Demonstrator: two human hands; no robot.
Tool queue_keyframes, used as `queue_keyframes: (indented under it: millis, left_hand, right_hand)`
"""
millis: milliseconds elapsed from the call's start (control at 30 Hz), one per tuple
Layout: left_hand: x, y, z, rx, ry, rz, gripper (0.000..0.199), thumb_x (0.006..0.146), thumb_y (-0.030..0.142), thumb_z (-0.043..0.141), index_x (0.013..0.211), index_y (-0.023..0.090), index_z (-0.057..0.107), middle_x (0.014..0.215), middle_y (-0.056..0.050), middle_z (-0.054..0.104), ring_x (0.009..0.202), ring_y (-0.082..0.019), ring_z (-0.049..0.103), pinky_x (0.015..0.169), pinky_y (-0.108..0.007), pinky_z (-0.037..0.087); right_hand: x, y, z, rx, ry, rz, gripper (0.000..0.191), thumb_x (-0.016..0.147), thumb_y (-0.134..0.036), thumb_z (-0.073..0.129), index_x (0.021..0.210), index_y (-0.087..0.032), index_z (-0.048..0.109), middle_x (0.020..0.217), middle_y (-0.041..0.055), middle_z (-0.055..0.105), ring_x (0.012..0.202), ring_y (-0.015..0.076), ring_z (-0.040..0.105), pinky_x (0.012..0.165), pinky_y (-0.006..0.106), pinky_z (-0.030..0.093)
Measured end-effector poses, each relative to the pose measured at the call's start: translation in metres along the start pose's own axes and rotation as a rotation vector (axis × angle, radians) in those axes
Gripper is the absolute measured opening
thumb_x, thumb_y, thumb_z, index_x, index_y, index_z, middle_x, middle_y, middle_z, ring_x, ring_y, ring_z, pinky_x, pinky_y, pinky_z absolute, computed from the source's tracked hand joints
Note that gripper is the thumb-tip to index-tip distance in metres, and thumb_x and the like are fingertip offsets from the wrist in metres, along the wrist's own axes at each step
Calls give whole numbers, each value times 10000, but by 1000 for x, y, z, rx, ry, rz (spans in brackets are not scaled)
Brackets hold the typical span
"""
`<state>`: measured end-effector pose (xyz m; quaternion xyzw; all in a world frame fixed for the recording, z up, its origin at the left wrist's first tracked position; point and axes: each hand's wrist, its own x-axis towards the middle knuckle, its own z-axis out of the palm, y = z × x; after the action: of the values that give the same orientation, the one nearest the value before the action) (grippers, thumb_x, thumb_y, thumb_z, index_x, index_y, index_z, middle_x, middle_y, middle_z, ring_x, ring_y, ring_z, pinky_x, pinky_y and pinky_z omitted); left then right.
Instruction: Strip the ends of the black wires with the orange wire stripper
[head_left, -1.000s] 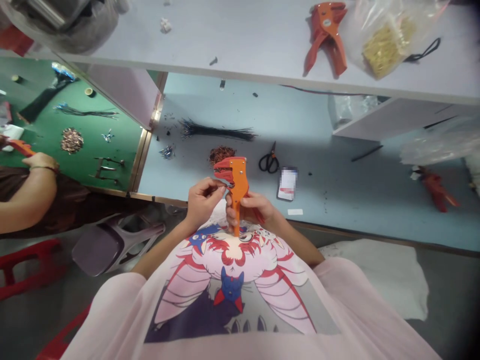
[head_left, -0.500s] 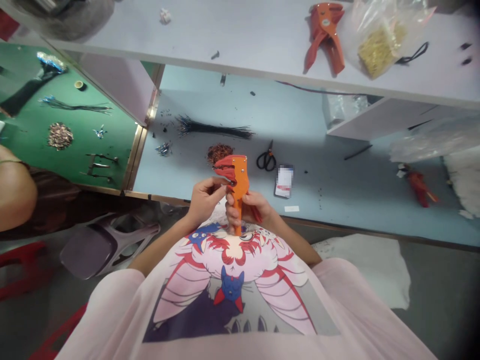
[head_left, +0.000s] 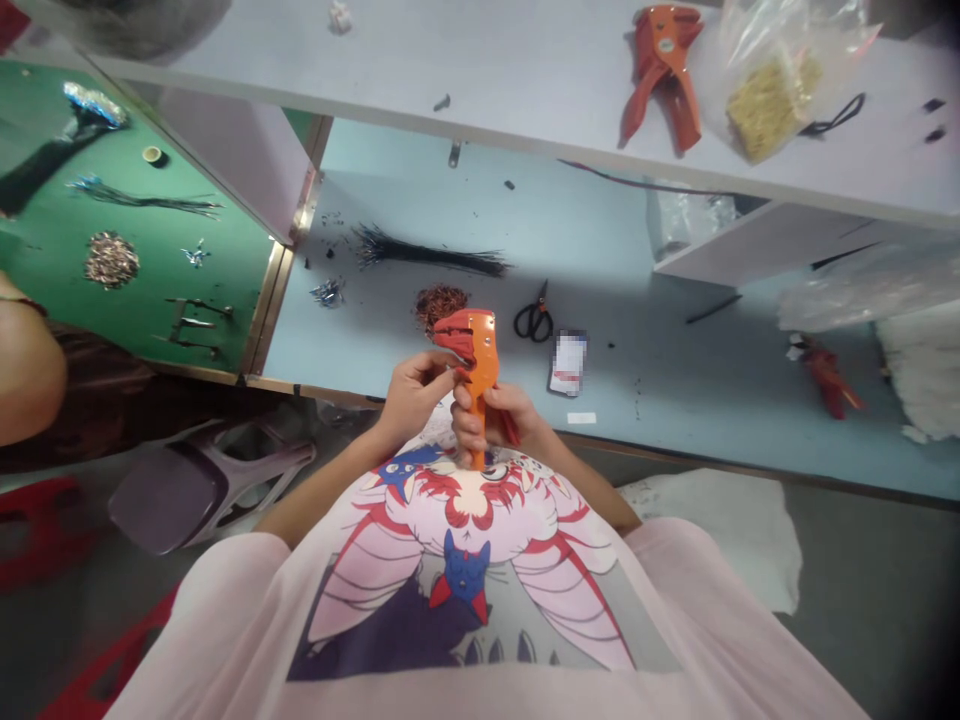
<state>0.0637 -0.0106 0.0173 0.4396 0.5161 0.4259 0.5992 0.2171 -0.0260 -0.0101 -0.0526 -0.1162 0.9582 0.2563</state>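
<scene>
My right hand [head_left: 469, 420] is wrapped round the handles of an orange and red wire stripper [head_left: 485, 365], held upright in front of my shirt with its jaws at the top. My left hand [head_left: 417, 395] is closed in a pinch against the left side of the tool, just below the jaws. What its fingertips hold, if anything, is too small to make out. Behind the jaws lies a heap of copper-coloured scraps [head_left: 442, 300] on the blue bench. A bundle of black wires [head_left: 427, 252] stretches beyond it.
Black-handled scissors [head_left: 534, 318] and a phone [head_left: 568, 362] lie right of the tool. Small blue-and-silver pieces [head_left: 328, 292] are at left. A second wire stripper [head_left: 664, 75] and a bag of yellow parts [head_left: 772, 105] rest on the shelf. Another person's arm [head_left: 30, 365] shows at far left.
The camera view has shifted slightly. Both hands keep nearly the same pose at the wire stripper, which stays in my right hand.
</scene>
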Motion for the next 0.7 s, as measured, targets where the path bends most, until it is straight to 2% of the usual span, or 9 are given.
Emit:
queue_keyframes:
  millis: [267,433,700]
  left_hand:
    - [6,-3,-4,39,1,7,100,725,261,655,759,167,654,636,10,630,608,-101,565,600,-215,442]
    - [11,-3,-5,85,8,30,104,728,273,659,752,172,663,609,10,612,611,-110,557,578,-222,430]
    - [18,-7,-8,112,-4,29,114,741,289,651,756,176,661,616,2,613,604,-116,553,572,-234,430]
  right_hand:
    - [4,-1,2,12,56,7,206,832,-362,519,844,-198,396,637,-43,515,494,97,513,551,327,548]
    - [7,-1,4,6,125,-18,194,908,-379,378,822,-205,377,599,-51,465,451,91,464,506,301,537]
    - [11,-4,-2,57,86,-20,195,883,-387,417,824,-204,387,600,-53,452,452,88,440,494,299,538]
